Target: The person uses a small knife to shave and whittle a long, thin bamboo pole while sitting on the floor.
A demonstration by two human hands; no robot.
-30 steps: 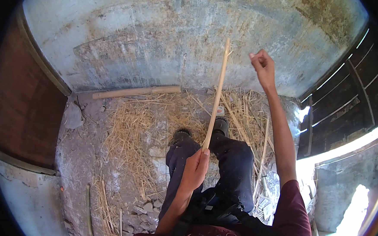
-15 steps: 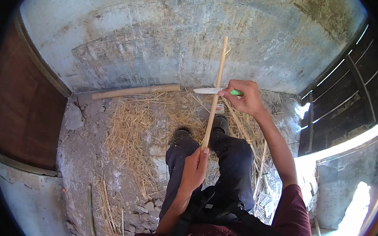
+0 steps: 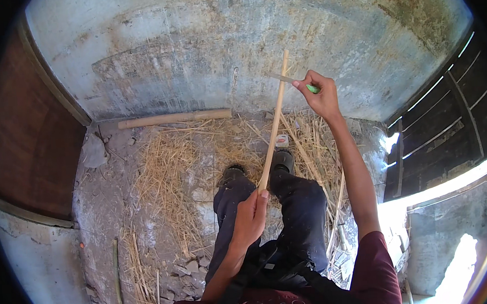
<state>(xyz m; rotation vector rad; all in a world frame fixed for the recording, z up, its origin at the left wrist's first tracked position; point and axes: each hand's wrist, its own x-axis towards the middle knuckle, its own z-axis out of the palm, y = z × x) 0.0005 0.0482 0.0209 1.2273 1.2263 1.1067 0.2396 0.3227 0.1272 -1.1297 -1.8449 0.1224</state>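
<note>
My left hand (image 3: 251, 217) is closed around the near end of a long pale bamboo strip (image 3: 275, 129), which slants up and away in front of my legs. In my right hand (image 3: 319, 94) is a knife (image 3: 281, 78) with a green handle, mostly covered by my fingers. The thin blade lies across the strip near its far end, apparently touching it. A fine curled shaving (image 3: 289, 69) sticks out from the strip beside the blade.
A thick bamboo pole (image 3: 174, 119) lies along the foot of the stained wall (image 3: 193, 55). Straw-like shavings (image 3: 166, 168) cover much of the floor around my shoes. A small white box (image 3: 282, 140) sits by my right foot. Rubble (image 3: 189, 267) lies at lower left.
My right hand has moved the knife up and away along the strip, from around its middle to near its far end. The strip's far end has shifted slightly left; my left hand keeps its hold.
</note>
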